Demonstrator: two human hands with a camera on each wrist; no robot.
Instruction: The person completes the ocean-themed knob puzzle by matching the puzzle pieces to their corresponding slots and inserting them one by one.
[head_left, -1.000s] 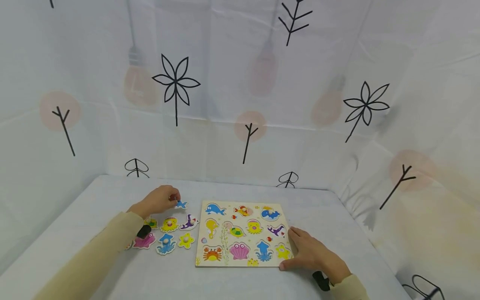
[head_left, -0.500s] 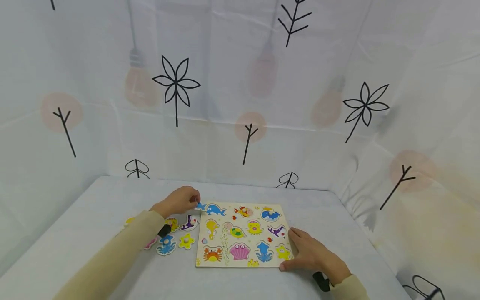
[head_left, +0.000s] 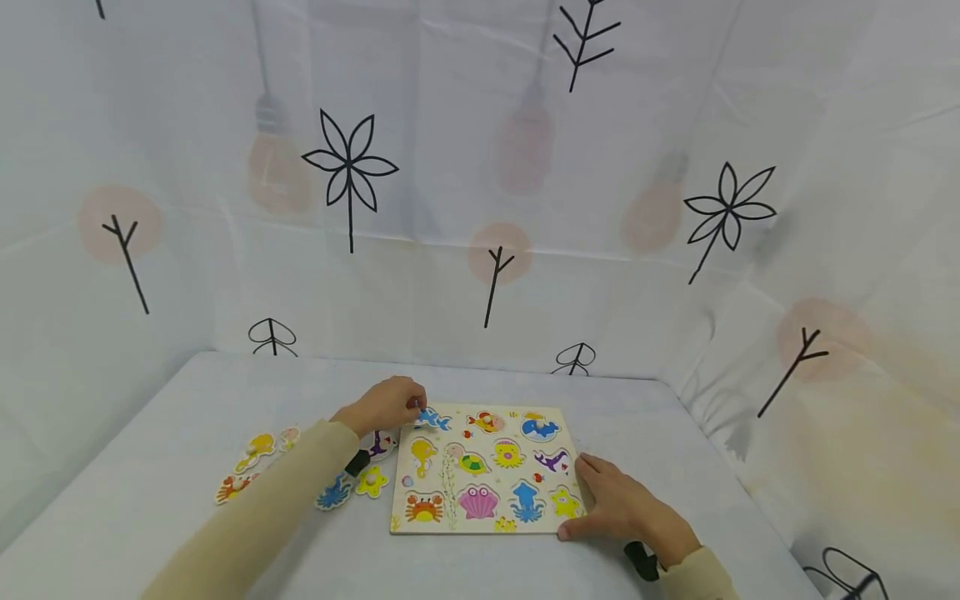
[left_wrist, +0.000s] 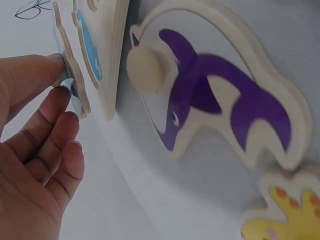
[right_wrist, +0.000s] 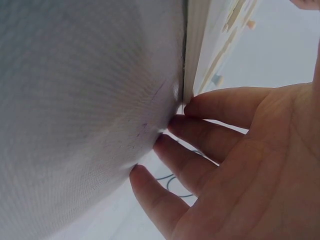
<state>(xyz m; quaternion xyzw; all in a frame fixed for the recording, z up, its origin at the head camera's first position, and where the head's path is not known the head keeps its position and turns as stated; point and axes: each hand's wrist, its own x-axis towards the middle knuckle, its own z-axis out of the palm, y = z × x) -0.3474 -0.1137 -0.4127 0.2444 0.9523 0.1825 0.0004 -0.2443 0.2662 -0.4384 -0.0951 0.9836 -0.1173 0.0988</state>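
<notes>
My left hand [head_left: 387,404] pinches a small blue whale puzzle piece [left_wrist: 73,55] between thumb and fingertips. In the head view the piece overlaps the top left corner of the puzzle board [head_left: 442,527], over the printed blue whale. The left wrist view shows it tilted, close to the board's face, with the knob mostly hidden by the fingers. My right hand [head_left: 626,508] rests at the board's lower right corner, thumb at the front edge and fingers along the right side. Its fingers are fairly straight, with fingertips [right_wrist: 192,106] on the cloth and against the board's edge.
Left of the board lie several loose knobbed pieces: a purple dolphin-like one [left_wrist: 215,95], a yellow starfish [head_left: 372,481], a blue squid [head_left: 334,493], a yellow seahorse [head_left: 257,448] and a crab [head_left: 231,487]. The left sleeve [head_left: 262,500] covers others. Knobbed pieces sit in the board's top row.
My left hand has carried the blue whale piece rightward from the tablecloth to above the board's top left corner. The right hand and the board have stayed put.
</notes>
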